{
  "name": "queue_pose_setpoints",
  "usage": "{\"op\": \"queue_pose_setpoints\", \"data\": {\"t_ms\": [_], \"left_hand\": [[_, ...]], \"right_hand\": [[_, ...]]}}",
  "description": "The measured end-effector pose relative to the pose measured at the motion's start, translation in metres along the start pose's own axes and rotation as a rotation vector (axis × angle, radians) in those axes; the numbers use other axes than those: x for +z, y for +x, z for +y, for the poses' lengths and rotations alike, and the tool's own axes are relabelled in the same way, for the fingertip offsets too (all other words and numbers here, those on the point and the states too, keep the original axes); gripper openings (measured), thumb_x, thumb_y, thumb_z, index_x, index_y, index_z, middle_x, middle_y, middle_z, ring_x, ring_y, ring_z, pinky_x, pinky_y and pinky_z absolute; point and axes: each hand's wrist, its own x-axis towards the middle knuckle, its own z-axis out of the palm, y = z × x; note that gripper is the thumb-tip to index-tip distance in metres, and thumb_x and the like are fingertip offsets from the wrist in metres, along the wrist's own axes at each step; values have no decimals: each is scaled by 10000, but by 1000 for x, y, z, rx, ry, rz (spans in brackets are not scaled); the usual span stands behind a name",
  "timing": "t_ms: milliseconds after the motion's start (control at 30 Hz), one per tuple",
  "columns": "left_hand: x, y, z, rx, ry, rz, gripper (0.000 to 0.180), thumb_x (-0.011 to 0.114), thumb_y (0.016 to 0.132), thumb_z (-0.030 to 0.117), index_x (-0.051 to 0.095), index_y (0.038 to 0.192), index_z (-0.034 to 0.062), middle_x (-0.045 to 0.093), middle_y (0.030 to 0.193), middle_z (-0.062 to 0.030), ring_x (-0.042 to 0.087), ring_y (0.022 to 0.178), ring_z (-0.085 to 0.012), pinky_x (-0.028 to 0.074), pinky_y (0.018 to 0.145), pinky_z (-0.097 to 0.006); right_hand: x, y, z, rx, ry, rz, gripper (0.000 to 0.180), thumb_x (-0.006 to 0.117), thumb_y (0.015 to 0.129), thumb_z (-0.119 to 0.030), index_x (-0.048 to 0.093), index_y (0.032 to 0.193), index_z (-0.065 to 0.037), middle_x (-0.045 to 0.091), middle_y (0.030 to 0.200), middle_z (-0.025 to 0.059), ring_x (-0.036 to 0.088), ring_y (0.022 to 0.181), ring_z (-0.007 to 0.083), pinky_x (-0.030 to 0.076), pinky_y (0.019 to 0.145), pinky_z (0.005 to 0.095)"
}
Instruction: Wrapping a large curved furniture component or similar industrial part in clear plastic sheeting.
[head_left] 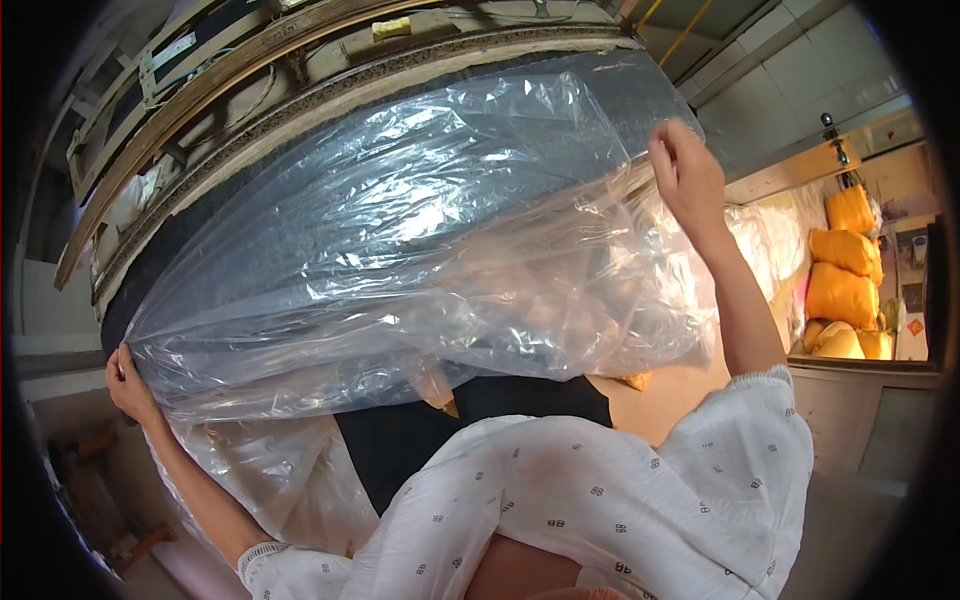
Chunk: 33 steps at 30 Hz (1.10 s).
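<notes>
A large sheet of clear, crinkled plastic (400, 240) is spread wide in front of me, over a long dark work surface (655, 85). At its left end my left hand (133, 388) is closed on the gathered edge of the sheet, and creases fan out from those fingers. My right hand (690, 175) is raised at the far right, fingers curled in a pinch by the sheet's upper right part. The near part of the plastic hangs down in front of my body, over black cloth (400, 440) at my lap.
Behind the dark surface runs a wooden rail (230, 70) with slats and a small yellow item (391, 28). Bundles in orange-yellow wrapping (842, 290) are stacked at the right. More clear plastic (770, 240) lies beyond my right forearm. A tiled wall (810, 70) stands far right.
</notes>
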Motion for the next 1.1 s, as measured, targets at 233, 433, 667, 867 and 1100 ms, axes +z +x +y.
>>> {"op": "queue_pose_setpoints", "data": {"t_ms": [233,433,667,867,1100], "left_hand": [[0,4,-4,-13,22,7,344,607,826,334,640,956,17,633,908,-87,566,820,-180,424,761,-279],[-4,0,-2,-41,-32,4,329,596,839,325,638,947,18,632,896,-78,562,806,-167,424,762,-270],[-2,3,-5,9,-33,-40,301,597,845,304,640,941,22,629,890,-70,563,807,-157,424,759,-264],[-5,0,2,16,-20,-30,292,601,845,300,641,937,26,626,877,-54,554,796,-144,424,745,-263],[-64,9,-24,37,-306,77,188,592,866,171,628,935,0,585,840,9,499,772,-89,402,737,-206]], "right_hand": [[72,79,15,172,351,-499,337,582,839,-358,561,906,-28,483,731,-1,450,683,88,369,652,214],[41,100,-6,317,1099,-434,275,592,830,-243,584,1055,-85,435,659,-79,372,587,21,321,543,184],[58,46,12,215,428,-317,383,593,781,-138,509,1149,-77,481,619,7,484,589,116,392,568,255],[52,42,-10,-152,-28,-195,464,527,739,-35,499,1188,-148,529,851,96,550,746,297,443,647,375],[62,50,-8,-181,19,-163,208,542,790,-169,631,961,-92,500,805,91,540,773,306,423,642,406]]}}
